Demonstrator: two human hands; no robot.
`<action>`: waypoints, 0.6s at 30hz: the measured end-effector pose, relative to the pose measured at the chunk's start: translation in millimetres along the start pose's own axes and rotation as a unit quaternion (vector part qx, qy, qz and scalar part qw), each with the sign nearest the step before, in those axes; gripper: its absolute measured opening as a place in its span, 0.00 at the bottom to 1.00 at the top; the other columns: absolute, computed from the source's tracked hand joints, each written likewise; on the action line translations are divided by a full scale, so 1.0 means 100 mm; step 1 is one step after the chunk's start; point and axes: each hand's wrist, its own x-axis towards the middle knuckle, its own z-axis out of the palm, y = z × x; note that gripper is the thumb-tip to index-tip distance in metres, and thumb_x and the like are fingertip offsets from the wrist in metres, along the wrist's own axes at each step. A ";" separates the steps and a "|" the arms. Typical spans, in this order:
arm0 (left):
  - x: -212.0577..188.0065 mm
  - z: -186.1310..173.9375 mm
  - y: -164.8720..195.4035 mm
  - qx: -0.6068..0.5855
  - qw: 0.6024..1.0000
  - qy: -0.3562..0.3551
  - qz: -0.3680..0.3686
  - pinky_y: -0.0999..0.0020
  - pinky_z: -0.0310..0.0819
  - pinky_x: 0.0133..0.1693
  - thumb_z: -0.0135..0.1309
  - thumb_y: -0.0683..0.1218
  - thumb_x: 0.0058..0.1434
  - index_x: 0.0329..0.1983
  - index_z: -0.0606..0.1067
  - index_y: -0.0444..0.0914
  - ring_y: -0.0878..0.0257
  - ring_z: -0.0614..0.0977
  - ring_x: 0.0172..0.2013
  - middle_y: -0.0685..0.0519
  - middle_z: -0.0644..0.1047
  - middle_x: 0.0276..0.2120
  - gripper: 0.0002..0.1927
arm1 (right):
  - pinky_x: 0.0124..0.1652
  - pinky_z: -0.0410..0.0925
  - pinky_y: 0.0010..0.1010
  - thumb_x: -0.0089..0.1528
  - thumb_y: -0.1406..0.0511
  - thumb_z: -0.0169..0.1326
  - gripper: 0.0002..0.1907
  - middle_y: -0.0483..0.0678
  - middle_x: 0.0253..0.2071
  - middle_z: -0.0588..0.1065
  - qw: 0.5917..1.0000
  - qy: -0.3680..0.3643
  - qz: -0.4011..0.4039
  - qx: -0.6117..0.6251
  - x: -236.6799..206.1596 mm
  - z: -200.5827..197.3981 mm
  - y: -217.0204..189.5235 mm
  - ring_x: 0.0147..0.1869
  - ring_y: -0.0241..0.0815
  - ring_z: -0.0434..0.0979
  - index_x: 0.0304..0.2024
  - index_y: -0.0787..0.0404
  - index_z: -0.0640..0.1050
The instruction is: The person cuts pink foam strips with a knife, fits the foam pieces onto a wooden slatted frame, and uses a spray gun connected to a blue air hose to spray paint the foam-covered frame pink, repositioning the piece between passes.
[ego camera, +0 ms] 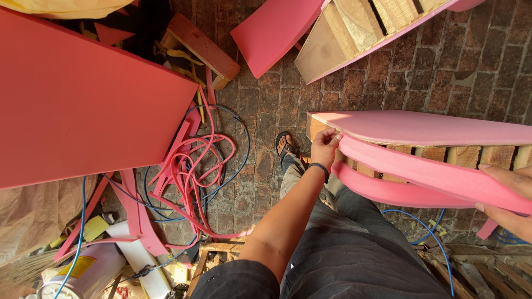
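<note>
Two hands are gripping one pink foam strip (426, 174) at centre right, keeping it taut against the wooden frame (493, 155). Left hand (326, 145) is pinching its end; right hand (510, 199) is clasping it farther along.

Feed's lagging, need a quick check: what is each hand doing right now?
Left hand: fingers closed on the end of the pink foam strip at the wooden frame.
Right hand: gripping the same strip farther along.

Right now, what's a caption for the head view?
Left hand and right hand hold a pink foam strip against a wooden frame.
</note>
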 end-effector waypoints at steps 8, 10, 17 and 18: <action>-0.43 0.20 0.51 0.355 0.928 0.100 0.054 0.60 0.77 0.46 0.54 0.55 0.67 0.44 0.83 0.36 0.50 0.84 0.40 0.42 0.82 0.42 0.18 | 0.44 0.76 0.29 0.51 0.71 0.65 0.40 0.54 0.44 0.79 0.997 -0.016 0.030 -0.070 0.02 -0.12 0.07 0.42 0.41 0.82 0.67 0.66 0.71; -0.55 0.36 0.61 0.394 0.915 0.085 0.017 0.57 0.74 0.50 0.48 0.58 0.67 0.50 0.80 0.36 0.45 0.82 0.46 0.39 0.79 0.47 0.23 | 0.41 0.76 0.29 0.52 0.70 0.69 0.39 0.55 0.42 0.79 0.993 -0.025 0.095 -0.072 0.03 -0.10 0.08 0.40 0.42 0.83 0.66 0.63 0.73; -0.73 0.64 0.67 0.413 0.908 0.040 -0.052 0.52 0.61 0.62 0.32 0.61 0.70 0.72 0.57 0.33 0.39 0.70 0.63 0.38 0.62 0.68 0.36 | 0.42 0.74 0.33 0.53 0.69 0.63 0.38 0.53 0.42 0.77 0.998 0.033 0.052 0.025 0.08 -0.09 0.31 0.38 0.41 0.80 0.68 0.66 0.73; -0.72 0.63 0.66 0.411 0.910 0.033 -0.047 0.52 0.61 0.63 0.32 0.62 0.71 0.73 0.57 0.32 0.38 0.69 0.63 0.36 0.62 0.68 0.37 | 0.40 0.74 0.33 0.53 0.69 0.66 0.38 0.53 0.40 0.77 0.997 0.020 0.070 -0.034 0.08 -0.09 0.36 0.35 0.41 0.79 0.67 0.64 0.75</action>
